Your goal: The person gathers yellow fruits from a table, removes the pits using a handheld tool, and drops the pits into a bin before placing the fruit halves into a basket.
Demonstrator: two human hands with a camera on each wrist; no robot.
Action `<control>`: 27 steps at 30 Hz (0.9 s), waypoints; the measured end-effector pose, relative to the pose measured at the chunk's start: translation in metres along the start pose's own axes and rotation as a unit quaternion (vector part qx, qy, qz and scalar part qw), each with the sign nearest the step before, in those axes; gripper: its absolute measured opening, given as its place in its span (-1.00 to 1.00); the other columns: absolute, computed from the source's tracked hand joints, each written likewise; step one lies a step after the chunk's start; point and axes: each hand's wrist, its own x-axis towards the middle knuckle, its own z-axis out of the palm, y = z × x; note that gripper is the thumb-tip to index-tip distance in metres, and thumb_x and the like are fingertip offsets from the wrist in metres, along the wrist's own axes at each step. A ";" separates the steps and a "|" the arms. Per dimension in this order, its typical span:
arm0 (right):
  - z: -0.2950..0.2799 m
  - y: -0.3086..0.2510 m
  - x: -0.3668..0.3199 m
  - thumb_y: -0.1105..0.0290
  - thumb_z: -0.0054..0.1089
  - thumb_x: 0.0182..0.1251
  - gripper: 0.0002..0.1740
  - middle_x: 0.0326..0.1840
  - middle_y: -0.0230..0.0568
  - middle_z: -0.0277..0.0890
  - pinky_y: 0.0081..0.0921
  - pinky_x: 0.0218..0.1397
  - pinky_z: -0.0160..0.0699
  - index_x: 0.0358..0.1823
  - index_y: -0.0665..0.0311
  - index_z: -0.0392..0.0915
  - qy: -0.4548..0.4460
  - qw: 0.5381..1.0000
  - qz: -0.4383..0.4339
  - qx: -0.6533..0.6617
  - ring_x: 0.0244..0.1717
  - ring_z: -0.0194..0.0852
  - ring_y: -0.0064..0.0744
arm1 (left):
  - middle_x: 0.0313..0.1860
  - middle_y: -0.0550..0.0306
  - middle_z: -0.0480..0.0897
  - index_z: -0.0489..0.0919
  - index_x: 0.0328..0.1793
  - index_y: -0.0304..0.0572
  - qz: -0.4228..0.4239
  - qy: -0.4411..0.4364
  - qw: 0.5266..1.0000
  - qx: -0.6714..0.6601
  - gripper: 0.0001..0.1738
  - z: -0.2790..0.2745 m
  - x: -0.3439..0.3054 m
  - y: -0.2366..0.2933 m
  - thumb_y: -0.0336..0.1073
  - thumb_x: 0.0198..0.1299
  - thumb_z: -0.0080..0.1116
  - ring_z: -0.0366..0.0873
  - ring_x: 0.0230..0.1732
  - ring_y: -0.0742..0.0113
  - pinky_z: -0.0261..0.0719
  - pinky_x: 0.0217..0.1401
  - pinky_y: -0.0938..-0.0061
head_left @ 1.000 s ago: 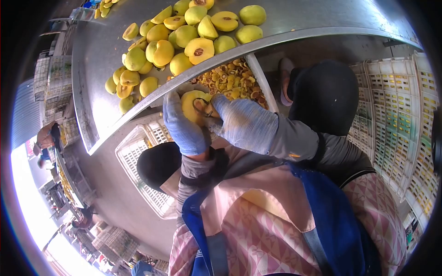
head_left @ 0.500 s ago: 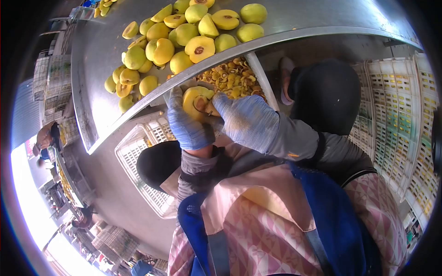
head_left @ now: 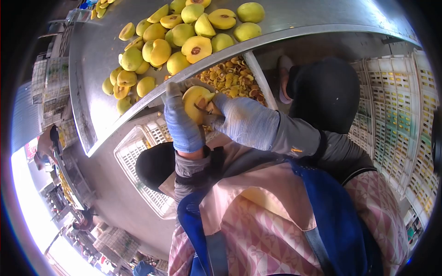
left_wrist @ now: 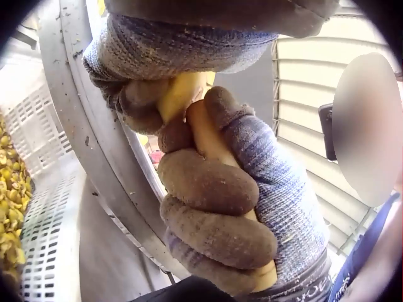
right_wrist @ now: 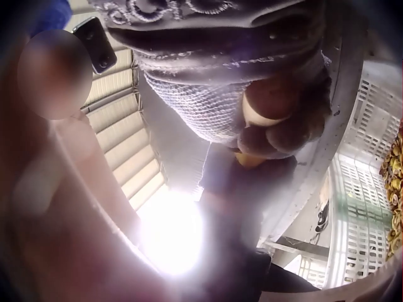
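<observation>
In the head view, the gloved left hand [head_left: 183, 122] grips a yellow fruit half [head_left: 194, 100] above the table edge. The gloved right hand [head_left: 248, 120] curls round a tool whose dark curved blade [head_left: 200, 109] touches the fruit. In the left wrist view, the right hand's fingers [left_wrist: 214, 189] wrap a light wooden handle [left_wrist: 211, 138], while the left hand [left_wrist: 173, 53] holds the yellow fruit [left_wrist: 181, 94] above. The right wrist view shows the right hand [right_wrist: 271, 116] round the handle; the blade is hidden there.
Whole and halved fruits [head_left: 161, 51] lie on the metal table [head_left: 90, 69]. Small cut pieces [head_left: 230, 78] fill a space beneath its edge. A white crate [head_left: 131, 154] stands lower left; stacked crates [head_left: 391, 110] stand at the right.
The fruit has turned a little in the left hand, and the blade's position against it has changed. The left hand has shifted slightly left. The table scene has slid slightly left and up.
</observation>
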 end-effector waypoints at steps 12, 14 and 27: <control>-0.006 -0.001 0.006 0.19 0.15 0.48 -0.62 -0.28 0.20 0.61 -0.15 -0.16 0.62 0.00 0.43 0.48 -0.031 0.995 0.014 0.090 -0.22 0.64 0.20 | 0.04 -0.13 0.66 0.47 0.27 -0.40 0.159 0.035 0.972 0.170 -0.40 -0.011 -0.004 -0.025 0.05 0.43 0.11 0.63 0.06 0.16 0.61 0.17 0.32; -0.006 -0.001 0.006 0.17 0.15 0.50 -0.63 -0.36 0.11 0.61 -0.24 -0.26 0.61 -0.02 0.40 0.49 -0.015 0.992 -0.009 0.125 -0.31 0.66 0.08 | 0.05 -0.07 0.61 0.52 0.23 -0.40 0.176 0.033 0.970 0.163 -0.42 -0.008 -0.006 -0.024 0.04 0.41 0.12 0.61 0.05 0.18 0.59 0.17 0.33; -0.023 -0.019 0.007 0.00 0.13 0.51 -0.56 -0.64 -0.39 0.42 -0.52 -0.61 0.34 -0.29 0.27 0.51 -0.127 0.936 0.169 0.282 -0.72 0.33 -0.55 | -0.04 -0.14 0.69 0.50 0.26 -0.42 0.144 0.054 0.976 0.155 -0.37 0.000 -0.012 -0.015 0.08 0.41 0.10 0.65 0.00 0.16 0.63 0.13 0.31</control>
